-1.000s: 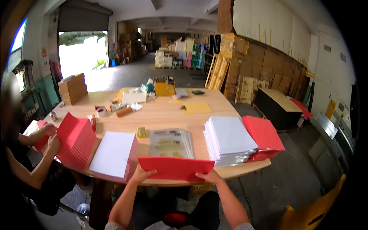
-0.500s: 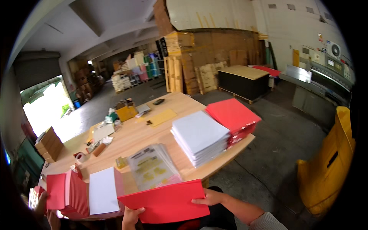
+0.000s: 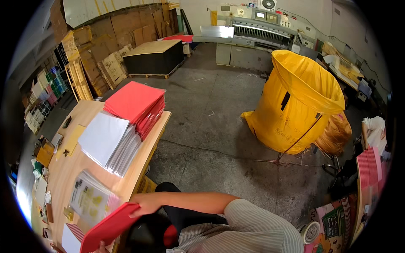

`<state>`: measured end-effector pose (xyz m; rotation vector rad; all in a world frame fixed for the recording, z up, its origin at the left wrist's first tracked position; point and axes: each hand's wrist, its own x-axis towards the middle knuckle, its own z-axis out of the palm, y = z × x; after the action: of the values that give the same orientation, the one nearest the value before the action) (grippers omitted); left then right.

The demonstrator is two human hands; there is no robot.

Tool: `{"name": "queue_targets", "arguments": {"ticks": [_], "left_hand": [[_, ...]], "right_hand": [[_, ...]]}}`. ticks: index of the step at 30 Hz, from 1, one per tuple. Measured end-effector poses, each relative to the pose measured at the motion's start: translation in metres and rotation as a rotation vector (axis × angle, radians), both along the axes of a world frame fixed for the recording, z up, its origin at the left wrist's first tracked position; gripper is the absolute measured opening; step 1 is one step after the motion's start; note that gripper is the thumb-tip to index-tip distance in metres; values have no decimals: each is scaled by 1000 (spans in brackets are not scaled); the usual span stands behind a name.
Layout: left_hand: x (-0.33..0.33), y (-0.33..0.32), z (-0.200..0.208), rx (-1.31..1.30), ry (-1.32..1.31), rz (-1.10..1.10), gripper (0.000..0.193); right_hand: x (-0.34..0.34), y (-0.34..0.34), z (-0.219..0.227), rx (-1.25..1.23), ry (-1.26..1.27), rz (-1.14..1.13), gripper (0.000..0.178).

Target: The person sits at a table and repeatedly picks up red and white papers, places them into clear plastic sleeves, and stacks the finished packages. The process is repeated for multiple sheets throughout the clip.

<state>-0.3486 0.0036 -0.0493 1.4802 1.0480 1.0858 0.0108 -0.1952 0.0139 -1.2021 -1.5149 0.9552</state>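
Observation:
A stiff red paper sheet (image 3: 107, 227) stands tilted at the lower left, above the near edge of the table. My right hand (image 3: 145, 204) grips its upper right corner, fingers closed, with my forearm stretched leftward. Low on the same sheet, my left hand (image 3: 102, 247) shows only in part, its fingers closed on the edge. Beside the sheet lie printed plastic-wrapped sheets (image 3: 90, 198) and a stack of white paper (image 3: 69, 240), partly covered by the red sheet.
A tall white paper stack (image 3: 103, 137) and a red stack (image 3: 133, 101) stand at the table's (image 3: 145, 154) right edge. Right of it are a big yellow bag (image 3: 291, 114) and a grey cutting machine (image 3: 249, 38). At the far right, a person (image 3: 374, 130) is near pink stacks (image 3: 368, 166).
My view has swung to the right, bringing the yellow bag and machine fully in. The red sheet stays in both hands and is now tilted more steeply.

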Motion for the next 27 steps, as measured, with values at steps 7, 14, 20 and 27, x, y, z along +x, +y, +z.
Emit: {"name": "queue_targets", "arguments": {"ticks": [7, 14, 20, 27], "left_hand": [[34, 30, -8, 198, -166, 36, 49], [26, 39, -14, 97, -159, -19, 48], [37, 14, 20, 103, -169, 18, 48], [24, -14, 57, -130, -344, -246, 46]], "right_hand": [[9, 107, -32, 120, -164, -236, 33], [17, 129, -39, -105, -10, 17, 42], [18, 137, -50, -144, -172, -47, 46], [25, 53, -11, -27, 19, 94, 35]]}}
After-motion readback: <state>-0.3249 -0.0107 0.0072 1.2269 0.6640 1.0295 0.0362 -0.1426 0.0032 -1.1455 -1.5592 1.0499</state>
